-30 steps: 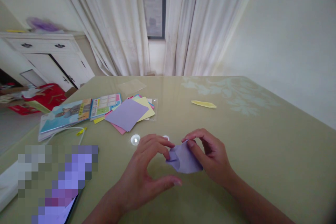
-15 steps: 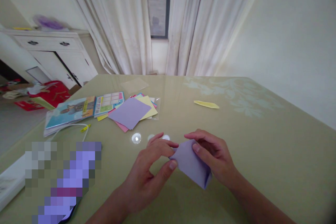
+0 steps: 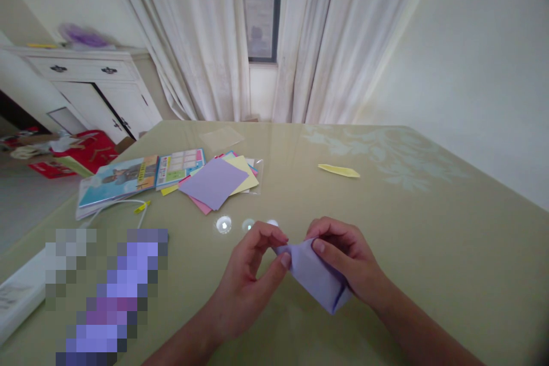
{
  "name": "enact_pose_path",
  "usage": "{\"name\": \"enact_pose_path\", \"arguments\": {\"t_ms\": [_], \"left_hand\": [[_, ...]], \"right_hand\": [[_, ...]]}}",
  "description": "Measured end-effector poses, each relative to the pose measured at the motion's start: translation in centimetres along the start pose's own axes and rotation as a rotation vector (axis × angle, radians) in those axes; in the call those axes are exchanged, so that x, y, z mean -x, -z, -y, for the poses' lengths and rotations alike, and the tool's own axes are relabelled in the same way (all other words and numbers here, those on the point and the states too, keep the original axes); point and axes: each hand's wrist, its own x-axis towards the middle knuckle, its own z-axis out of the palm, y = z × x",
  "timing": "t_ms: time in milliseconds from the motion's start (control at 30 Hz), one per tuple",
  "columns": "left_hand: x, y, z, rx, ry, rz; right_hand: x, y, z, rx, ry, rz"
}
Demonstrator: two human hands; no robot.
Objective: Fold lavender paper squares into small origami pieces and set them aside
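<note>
Above the near part of the worktop (image 3: 429,229), the left hand's (image 3: 253,280) grip pinches a corner of the folded purple paper (image 3: 315,274) while the right hand (image 3: 354,257) clasps its other side, and uneven pulling between them could tear it or skew a crease.

Can read no word or number for certain, with only tiny, blurred print on the blue-and-brown glossy paper booklet (image 3: 118,181) and the white-and-green gridded paper booklet (image 3: 182,167) beside it.

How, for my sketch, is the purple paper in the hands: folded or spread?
Folded: the held purple paper shows angled faces and layered edges near its bottom.
</note>
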Motion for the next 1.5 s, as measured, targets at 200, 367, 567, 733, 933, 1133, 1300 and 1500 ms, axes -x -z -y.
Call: {"name": "enact_pose_path", "arguments": {"t_ms": [200, 367, 567, 733, 933, 1133, 1300, 1500], "left_hand": [[-0.6, 0.0, -0.2, 0.028, -0.053, 0.043], [-0.1, 0.0, -0.3, 0.067, -0.004, 0.078], [-0.3, -0.4, 0.1, 0.095, 0.026, -0.008], [-0.8, -0.3, 0.1, 0.079, -0.024, -0.100], [-1.0, 0.0, 0.2, 0.001, -0.082, -0.213], [-1.1, 0.3, 0.1, -0.163, -0.148, -0.249], [-0.9, -0.1, 0.5, -0.197, -0.121, -0.281], [-1.1, -0.1, 0.6, -0.093, 0.029, -0.320]], "right_hand": [[-0.2, -0.4, 0.2, 0.027, -0.002, -0.029], [0.0, -0.3, 0.2, 0.171, 0.083, -0.098], [0.3, 0.0, -0.5, 0.327, 0.278, -0.125], [-0.1, 0.3, -0.8, 0.365, 0.332, -0.146], [-0.5, 0.3, -1.2, 0.193, 0.195, -0.060], [-0.2, 0.1, -1.3, 0.265, 0.221, -0.093], [-0.1, -0.2, -1.4, 0.251, 0.210, -0.109], [-0.2, -0.7, -1.7, 0.229, 0.227, -0.173]]}}
